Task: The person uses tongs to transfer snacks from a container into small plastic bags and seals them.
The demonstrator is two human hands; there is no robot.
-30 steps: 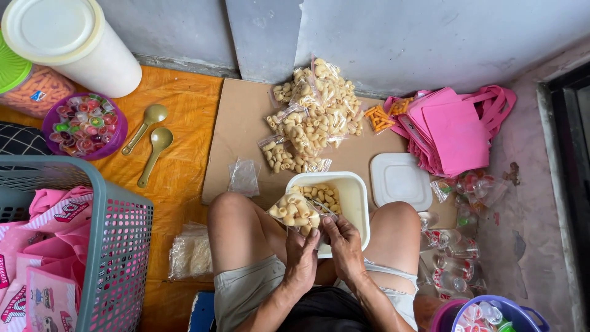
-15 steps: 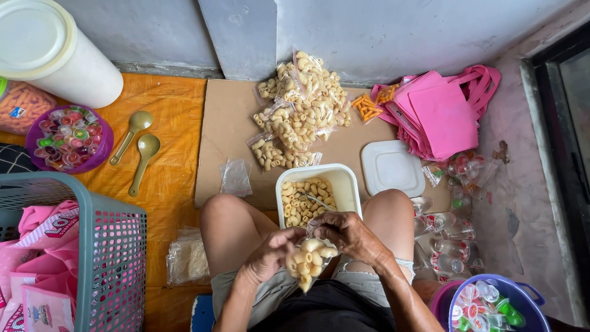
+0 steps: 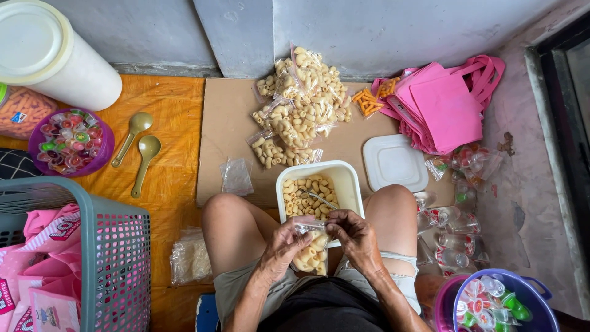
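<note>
A grey wall runs along the top, and below it the floor is covered by an orange mat (image 3: 172, 117) and a flat sheet of cardboard (image 3: 227, 117). At the far left stands a grey plastic basket (image 3: 117, 258) with pink packages inside; above it sit a purple bowl of small jelly cups (image 3: 70, 141) and a tall white tub (image 3: 55, 55), with two gold spoons (image 3: 140, 147) just beside the bowl. In the middle of the cardboard lies a heap of sealed snack bags (image 3: 301, 110). Nearer the person, between the bare knees, stands a white container (image 3: 347, 178) of loose curled snacks. Just in front of it both hands meet on a small clear bag of snacks (image 3: 312, 252): the left hand (image 3: 283, 246) pinches the bag's top from the left side, and the right hand (image 3: 356, 237) pinches it from the right side, fingers closed on the plastic. To the right lie a white lid (image 3: 393, 163), a stack of pink bags (image 3: 442, 104), and a blue bowl of jelly cups (image 3: 528, 295).
</note>
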